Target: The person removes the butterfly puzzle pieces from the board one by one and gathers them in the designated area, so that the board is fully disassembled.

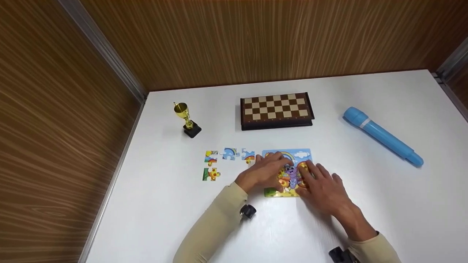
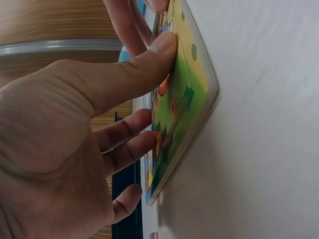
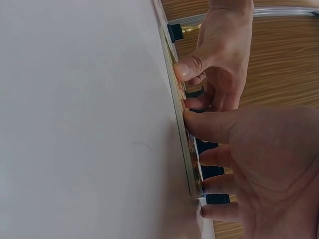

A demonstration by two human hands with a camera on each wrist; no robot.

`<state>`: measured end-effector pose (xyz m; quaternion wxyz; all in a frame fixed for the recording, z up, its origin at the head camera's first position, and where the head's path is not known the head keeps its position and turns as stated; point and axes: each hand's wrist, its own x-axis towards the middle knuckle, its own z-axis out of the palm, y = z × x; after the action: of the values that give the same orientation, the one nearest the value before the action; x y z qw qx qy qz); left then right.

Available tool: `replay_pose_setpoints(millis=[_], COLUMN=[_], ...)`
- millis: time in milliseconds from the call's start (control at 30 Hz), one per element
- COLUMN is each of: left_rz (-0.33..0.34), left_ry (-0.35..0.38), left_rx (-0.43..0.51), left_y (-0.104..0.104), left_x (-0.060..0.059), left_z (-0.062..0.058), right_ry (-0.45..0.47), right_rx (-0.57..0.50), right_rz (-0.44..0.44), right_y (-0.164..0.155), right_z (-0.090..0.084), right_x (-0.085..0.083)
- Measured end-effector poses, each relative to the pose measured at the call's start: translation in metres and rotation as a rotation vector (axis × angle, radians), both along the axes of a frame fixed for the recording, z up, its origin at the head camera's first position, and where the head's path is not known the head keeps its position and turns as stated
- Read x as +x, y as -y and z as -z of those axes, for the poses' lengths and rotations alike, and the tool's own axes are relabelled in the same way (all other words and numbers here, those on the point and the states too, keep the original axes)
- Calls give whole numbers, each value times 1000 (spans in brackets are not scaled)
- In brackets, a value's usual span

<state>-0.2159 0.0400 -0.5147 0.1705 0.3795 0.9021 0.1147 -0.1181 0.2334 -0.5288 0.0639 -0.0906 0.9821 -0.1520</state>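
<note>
A colourful picture jigsaw puzzle [image 1: 292, 179] with a rainbow and a purple cartoon figure lies flat on the white table, partly covered by both hands. My left hand [image 1: 265, 171] arches over its left part; in the left wrist view the thumb [image 2: 159, 50] and fingertips touch the picture's surface. Across the right part rests my right hand [image 1: 325, 190], its fingers extended, and in the right wrist view its thumb [image 3: 209, 125] touches the puzzle near the front edge. Several loose jigsaw pieces [image 1: 230, 153] lie to the left of the puzzle.
Behind the puzzle sits a folded chessboard case [image 1: 276, 109]. A small gold trophy cup [image 1: 187, 118] on a black base stands at the back left. To the right lies a blue, marker-shaped tube [image 1: 384, 137]. Wood-grain panels [image 1: 226, 44] border the table.
</note>
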Motion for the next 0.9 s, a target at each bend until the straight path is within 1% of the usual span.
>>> replay_pose_setpoints(millis=[100,233,400,500,567,767,900], left_rz=[-37,-84,-103,-123,-135,-186,-200], left_ry=[42,59,67,92,86,5,6], left_rx=[19,19,-21,-43,-51,-50,-78], left_y=[0,-2,-10,-14,-16,-22,-27], left_x=[0,1,-3,-6,-7,-5,-7], left_z=[1,2,-2,-4,-4,2,2], right_ry=[2,0,-7,-2,0,0,8], right_rx=[-4,-3,6,0,-1,5,8], right_rz=[-1,-2,6,10,7,5,6], right_y=[0,0,1,0,0,0,1], right_z=[1,1,1,1,0,-1,0], right_x=[0,0,0,0,0,1,0])
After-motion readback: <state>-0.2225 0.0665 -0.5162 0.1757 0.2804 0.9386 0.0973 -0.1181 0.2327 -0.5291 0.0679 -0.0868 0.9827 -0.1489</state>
